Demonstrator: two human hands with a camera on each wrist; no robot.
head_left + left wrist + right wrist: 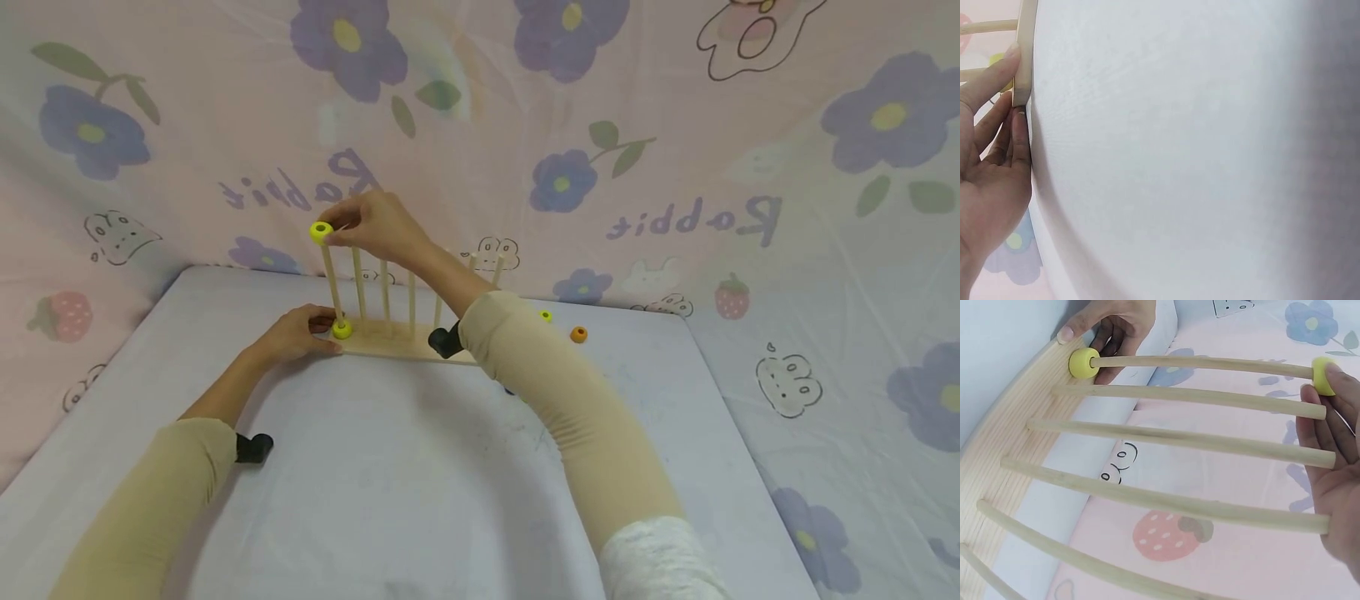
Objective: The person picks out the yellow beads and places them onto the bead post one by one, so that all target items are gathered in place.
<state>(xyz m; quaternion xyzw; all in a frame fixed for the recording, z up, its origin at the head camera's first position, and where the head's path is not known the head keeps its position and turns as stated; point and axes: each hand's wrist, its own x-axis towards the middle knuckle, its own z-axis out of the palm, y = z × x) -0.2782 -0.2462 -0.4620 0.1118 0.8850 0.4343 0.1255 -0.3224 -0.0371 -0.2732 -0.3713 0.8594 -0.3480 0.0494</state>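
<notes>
A wooden rack with a long flat base (397, 347) and a row of upright pegs stands on the white-covered table. My right hand (386, 225) pinches a yellow bead (1322, 378) between thumb and fingers, at the tip of the leftmost peg (333, 283). In the right wrist view the peg's end meets this bead. Around the foot of the same peg sits another yellow bead (1084, 363). My left hand (292, 335) grips the left end of the base, thumb on its front edge and the other fingers round the end and behind.
To the right of the rack lie a small yellow bead (546, 316) and an orange bead (579, 334). A dark bead (510, 390) is mostly hidden by the right sleeve (570, 408). A patterned cloth (480, 142) hangs behind the table's far edge.
</notes>
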